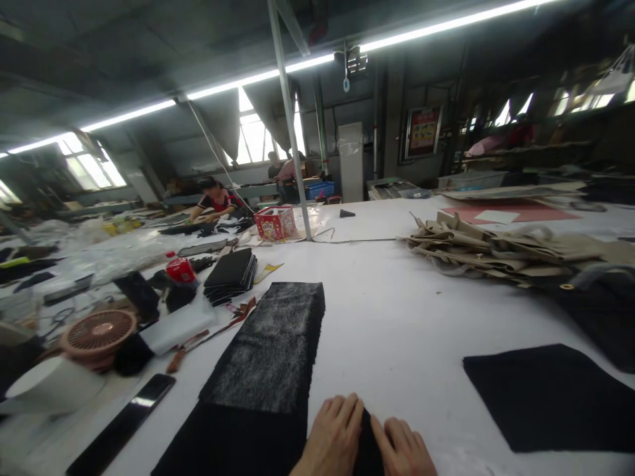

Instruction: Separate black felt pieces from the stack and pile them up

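Both hands are at the lower middle of the head view, on a small piece of black fabric (368,446) on the white table. My left hand (335,433) has its fingers close together along the fabric's left edge. My right hand (403,448) grips the right edge with bent fingers. The lower part of the piece is cut off by the frame. Just left of my left hand lies a stack of black fabric (268,350) with a fuzzy grey-speckled upper surface. To the right, a flat black fabric panel (550,396) rests on the table.
A phone (124,423), a white roll (54,383), a pink fan (99,334) and folded black pieces (231,274) crowd the left. Beige fabric pieces (496,248) are heaped at the right. Behind stand a red box (274,223) and a metal pole (292,119); a co-worker (215,198) sits far left.
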`<state>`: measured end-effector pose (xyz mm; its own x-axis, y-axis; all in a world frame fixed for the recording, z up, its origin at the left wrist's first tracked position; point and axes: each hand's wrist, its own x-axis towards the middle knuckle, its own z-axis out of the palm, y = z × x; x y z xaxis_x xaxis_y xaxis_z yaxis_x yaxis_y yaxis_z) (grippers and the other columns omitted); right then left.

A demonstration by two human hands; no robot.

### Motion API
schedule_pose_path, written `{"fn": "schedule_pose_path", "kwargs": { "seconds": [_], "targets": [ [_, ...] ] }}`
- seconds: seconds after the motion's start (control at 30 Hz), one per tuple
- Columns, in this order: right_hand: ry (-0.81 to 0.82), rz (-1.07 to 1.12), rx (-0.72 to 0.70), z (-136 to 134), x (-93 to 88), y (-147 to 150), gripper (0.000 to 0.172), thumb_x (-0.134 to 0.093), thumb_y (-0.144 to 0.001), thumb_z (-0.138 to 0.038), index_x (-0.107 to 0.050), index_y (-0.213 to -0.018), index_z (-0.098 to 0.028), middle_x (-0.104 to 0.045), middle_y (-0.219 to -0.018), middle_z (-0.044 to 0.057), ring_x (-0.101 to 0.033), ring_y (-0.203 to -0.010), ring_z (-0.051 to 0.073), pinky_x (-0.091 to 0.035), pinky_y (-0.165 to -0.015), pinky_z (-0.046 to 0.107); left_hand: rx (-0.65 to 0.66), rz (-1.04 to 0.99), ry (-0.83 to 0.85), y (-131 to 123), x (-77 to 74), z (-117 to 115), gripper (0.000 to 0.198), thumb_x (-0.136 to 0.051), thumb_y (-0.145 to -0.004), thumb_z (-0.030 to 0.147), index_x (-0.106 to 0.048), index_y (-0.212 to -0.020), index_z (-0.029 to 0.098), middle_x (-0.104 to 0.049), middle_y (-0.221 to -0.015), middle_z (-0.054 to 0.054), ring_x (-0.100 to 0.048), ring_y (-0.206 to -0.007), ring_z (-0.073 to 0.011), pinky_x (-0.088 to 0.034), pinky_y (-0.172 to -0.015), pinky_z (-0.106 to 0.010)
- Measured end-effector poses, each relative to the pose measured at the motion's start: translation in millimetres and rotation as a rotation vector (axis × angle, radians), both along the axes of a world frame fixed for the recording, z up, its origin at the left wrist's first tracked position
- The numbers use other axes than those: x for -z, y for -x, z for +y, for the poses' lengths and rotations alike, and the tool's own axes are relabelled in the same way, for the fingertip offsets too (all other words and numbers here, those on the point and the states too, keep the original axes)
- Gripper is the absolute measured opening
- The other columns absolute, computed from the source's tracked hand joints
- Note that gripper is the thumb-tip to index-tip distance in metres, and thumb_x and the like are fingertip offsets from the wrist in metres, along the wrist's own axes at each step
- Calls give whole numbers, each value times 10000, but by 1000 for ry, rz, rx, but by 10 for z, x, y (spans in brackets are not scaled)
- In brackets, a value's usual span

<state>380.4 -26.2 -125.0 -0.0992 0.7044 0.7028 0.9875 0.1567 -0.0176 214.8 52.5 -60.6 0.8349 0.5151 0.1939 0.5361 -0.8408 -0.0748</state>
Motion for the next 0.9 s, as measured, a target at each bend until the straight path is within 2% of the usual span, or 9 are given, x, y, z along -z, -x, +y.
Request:
{"fn": "schedule_pose_path", "kwargs": {
  "seconds": [0.13, 0.23, 0.37, 0.53, 0.73, 0.9],
  "targets": [
    [160, 73, 2, -81, -269, 80, 425, -407, -857, -12, -570, -1224, -151, -574, -890, 73, -512, -787, 209, -393, -700, 341, 6, 53, 36, -12, -270, -48, 380, -443, -957, 183, -474, -1333, 136, -569, -1271, -99, -534, -1063, -241, -425, -948, -376],
    [270, 143, 27, -113, -433, 116, 360, -429, -905, -42, -589, -1209, -147, -552, -885, 75, -496, -814, 220, -389, -725, 342, 31, 93, 49, -37, -382, -43, 320, -451, -935, 137, -526, -1246, 135, -574, -1219, -102, -510, -1112, -246, -410, -962, -373],
    [306, 225, 4, -128, -456, 83, 306, -437, -949, -96, -615, -1189, -160, -537, -881, 69, -486, -836, 215, -385, -743, 329, 27, 88, 98, -53, -351, -32, 326, -435, -927, 113, -521, -1241, 120, -571, -1192, -109, -507, -1105, -248, -408, -962, -370],
    [293, 264, -13, -162, -422, 41, 304, -421, -963, -108, -629, -1176, -171, -536, -881, 64, -482, -838, 205, -385, -750, 317, 18, 78, 91, -49, -274, -56, 456, -429, -912, 98, -417, -1368, 93, -554, -1229, -129, -501, -1116, -263, -402, -983, -392],
    [314, 246, -12, -211, -447, 39, 313, -424, -959, -97, -626, -1189, -165, -533, -885, 67, -474, -844, 209, -388, -759, 324, 39, 75, 95, -45, -316, -67, 445, -435, -903, 98, -452, -1345, 138, -537, -1261, -114, -494, -1148, -247, -382, -1016, -376],
    [318, 229, -18, -315, -461, 1, 322, -416, -955, -82, -616, -1199, -143, -528, -893, 73, -469, -846, 212, -394, -762, 330, 70, 98, 82, -60, -313, -86, 467, -421, -890, 79, -442, -1355, 110, -538, -1276, -128, -449, -1233, -248, -321, -1088, -387]
  ]
}}
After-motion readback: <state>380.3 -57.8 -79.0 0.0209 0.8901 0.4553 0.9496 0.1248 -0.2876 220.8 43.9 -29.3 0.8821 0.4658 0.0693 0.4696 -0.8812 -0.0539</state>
